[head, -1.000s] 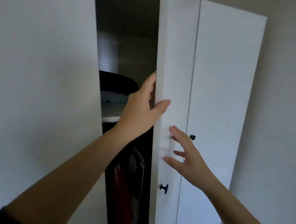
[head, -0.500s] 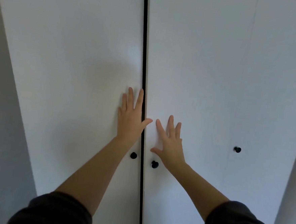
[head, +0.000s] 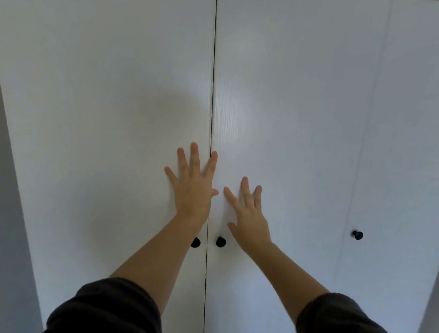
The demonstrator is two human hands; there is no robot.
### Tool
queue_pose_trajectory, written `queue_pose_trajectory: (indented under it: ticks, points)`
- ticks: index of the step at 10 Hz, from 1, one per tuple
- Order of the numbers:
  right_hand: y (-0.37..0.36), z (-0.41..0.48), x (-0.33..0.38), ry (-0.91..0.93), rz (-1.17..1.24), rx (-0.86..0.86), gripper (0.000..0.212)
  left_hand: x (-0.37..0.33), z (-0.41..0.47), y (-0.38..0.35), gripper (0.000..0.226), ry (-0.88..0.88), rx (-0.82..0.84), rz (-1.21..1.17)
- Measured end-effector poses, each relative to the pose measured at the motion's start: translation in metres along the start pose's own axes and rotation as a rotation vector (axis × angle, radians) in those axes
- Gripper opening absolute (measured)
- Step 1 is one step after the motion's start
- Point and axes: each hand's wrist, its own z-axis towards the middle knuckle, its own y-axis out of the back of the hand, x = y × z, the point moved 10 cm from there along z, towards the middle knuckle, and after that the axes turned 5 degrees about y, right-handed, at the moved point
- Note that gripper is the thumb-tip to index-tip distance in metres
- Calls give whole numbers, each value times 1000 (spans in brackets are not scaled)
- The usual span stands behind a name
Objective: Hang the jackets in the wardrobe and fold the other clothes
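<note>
Squarely, left hand (head: 192,188) and right hand (head: 248,215) press, fingers spread, on closed wardrobe doors (head: 113,107); black knobs (head: 220,242) just below them.

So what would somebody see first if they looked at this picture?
Two bare hands in the middle: the left hand lies flat with spread fingers on the left wardrobe door, and the right hand lies flat on the middle door. The tall white doors are shut, with a thin dark gap between them. Two black knobs sit just below the hands, and a third knob is far to the right.
</note>
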Motion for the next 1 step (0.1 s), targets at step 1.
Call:
queue_pose_trajectory:
  ticks: [1]
  points:
    - [71,-4,3,63,598,-232,49,0,-5,1,109,-33,-9,63]
